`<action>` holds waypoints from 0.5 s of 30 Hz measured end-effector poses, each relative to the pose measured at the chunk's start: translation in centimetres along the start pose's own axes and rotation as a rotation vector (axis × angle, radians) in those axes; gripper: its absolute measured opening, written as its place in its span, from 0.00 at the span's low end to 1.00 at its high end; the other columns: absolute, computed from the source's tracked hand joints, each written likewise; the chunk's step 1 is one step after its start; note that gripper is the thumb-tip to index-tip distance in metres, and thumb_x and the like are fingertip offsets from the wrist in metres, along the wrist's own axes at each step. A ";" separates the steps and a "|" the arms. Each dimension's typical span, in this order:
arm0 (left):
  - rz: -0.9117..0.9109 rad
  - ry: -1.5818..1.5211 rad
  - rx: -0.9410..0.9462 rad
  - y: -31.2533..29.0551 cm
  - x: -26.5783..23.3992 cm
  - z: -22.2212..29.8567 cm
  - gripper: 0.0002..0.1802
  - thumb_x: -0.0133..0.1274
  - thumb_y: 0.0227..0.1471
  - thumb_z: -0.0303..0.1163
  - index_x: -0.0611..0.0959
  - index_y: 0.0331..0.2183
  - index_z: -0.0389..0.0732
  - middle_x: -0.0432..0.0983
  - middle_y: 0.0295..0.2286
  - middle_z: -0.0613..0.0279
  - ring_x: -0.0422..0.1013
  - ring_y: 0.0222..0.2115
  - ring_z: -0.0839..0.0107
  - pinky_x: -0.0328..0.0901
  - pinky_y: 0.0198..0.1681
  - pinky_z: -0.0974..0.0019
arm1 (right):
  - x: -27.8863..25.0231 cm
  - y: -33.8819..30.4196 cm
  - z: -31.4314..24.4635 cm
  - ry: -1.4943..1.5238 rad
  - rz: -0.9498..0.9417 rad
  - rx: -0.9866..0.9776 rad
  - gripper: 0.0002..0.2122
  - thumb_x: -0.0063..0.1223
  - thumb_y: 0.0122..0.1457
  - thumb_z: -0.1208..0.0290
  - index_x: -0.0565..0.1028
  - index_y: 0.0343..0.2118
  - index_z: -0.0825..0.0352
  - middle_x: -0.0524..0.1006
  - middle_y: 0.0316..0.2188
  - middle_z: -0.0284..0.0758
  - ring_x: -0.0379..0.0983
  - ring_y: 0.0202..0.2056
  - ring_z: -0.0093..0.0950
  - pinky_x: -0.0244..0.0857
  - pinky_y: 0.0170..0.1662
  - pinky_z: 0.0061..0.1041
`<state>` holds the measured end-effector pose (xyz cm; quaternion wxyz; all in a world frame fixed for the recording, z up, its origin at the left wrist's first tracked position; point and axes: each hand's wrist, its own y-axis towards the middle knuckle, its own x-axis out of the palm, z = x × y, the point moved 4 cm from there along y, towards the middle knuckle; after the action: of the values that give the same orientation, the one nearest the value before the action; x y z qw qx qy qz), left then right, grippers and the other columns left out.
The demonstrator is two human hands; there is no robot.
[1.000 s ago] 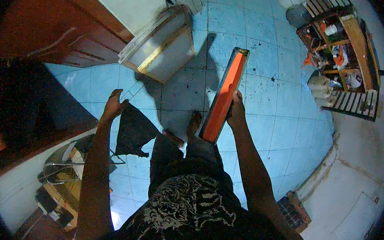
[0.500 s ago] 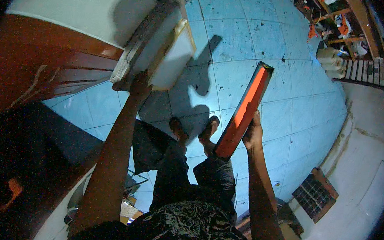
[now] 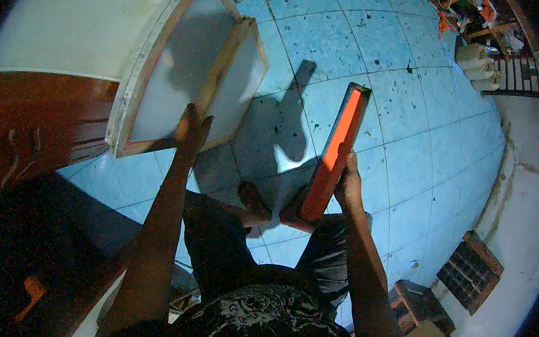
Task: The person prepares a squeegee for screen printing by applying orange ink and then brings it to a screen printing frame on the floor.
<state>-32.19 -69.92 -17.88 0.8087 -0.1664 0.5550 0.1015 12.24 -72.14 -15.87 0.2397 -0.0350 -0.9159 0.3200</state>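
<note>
The left hand (image 3: 191, 129) reaches up toward 11 o'clock and lies on the lower edge of a wooden-framed screen (image 3: 182, 66), a pale mesh panel that leans against the white and brown wall (image 3: 50, 56). The fingers spread over the frame's wood; whether the thumb wraps behind the frame cannot be told, so its grip is unclear. A second, smaller framed screen (image 3: 241, 81) sits just behind the first at its 3 o'clock side, partly covered by it.

The right hand (image 3: 348, 186) is closed around the edge of a long orange-faced frame (image 3: 335, 149), held edge-on and tilted toward 1 o'clock, so that only the narrow bright face and dark rim show; what fills it is hidden. Its lower end stands near the person's bare feet (image 3: 255, 200), which rest on the blue tiled floor (image 3: 413, 116).

At 1 o'clock, close to the rim, a cluttered wooden shelf (image 3: 484, 14) and pale jugs (image 3: 477, 61) are cut off and too bent to read. At 4 o'clock lie a slatted crate (image 3: 470, 270) and a box (image 3: 420, 304). The lower left is in deep shadow.
</note>
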 end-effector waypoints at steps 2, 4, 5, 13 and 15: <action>-0.114 -0.122 -0.093 -1.1 -4.9 4.2 0.33 0.56 0.49 0.45 0.67 0.50 0.32 0.69 0.45 0.37 0.68 0.44 0.42 0.63 0.46 0.50 | 0.3 1.0 0.0 0.014 -0.011 -0.048 0.19 0.42 0.63 0.53 0.63 0.52 0.59 0.68 0.44 0.30 0.66 0.47 0.28 0.62 0.50 0.31; -0.143 -0.175 -0.087 -1.5 -5.9 5.7 0.29 0.55 0.49 0.43 0.69 0.46 0.32 0.72 0.41 0.37 0.69 0.41 0.42 0.65 0.43 0.50 | -0.7 3.9 1.7 0.022 -0.064 -0.072 0.19 0.42 0.63 0.54 0.64 0.51 0.59 0.69 0.44 0.30 0.67 0.46 0.27 0.62 0.50 0.31; -0.123 -0.147 -0.043 -1.3 -6.3 6.2 0.29 0.56 0.49 0.42 0.69 0.46 0.31 0.73 0.39 0.38 0.70 0.40 0.43 0.65 0.42 0.51 | -1.5 5.2 2.6 0.010 -0.042 -0.082 0.18 0.43 0.64 0.54 0.64 0.51 0.58 0.69 0.43 0.29 0.67 0.46 0.27 0.63 0.50 0.31; -0.169 -0.432 -0.025 -5.0 -9.8 11.7 0.23 0.55 0.51 0.44 0.72 0.39 0.33 0.73 0.25 0.48 0.69 0.24 0.54 0.64 0.30 0.53 | -3.9 11.2 5.4 0.044 -0.092 -0.002 0.18 0.43 0.63 0.54 0.64 0.51 0.58 0.71 0.43 0.30 0.69 0.44 0.26 0.66 0.46 0.29; -0.204 -0.465 -0.024 -4.8 -8.9 12.2 0.22 0.54 0.51 0.43 0.72 0.38 0.34 0.70 0.22 0.53 0.67 0.21 0.60 0.63 0.26 0.56 | -6.1 13.9 7.3 0.026 -0.043 -0.020 0.18 0.42 0.64 0.55 0.63 0.52 0.58 0.71 0.43 0.31 0.69 0.44 0.26 0.66 0.46 0.29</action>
<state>-23.16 -69.54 -4.85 0.9185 -0.2032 0.3335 0.0617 12.96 -66.57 -31.77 0.2579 -0.0217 -0.9164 0.3053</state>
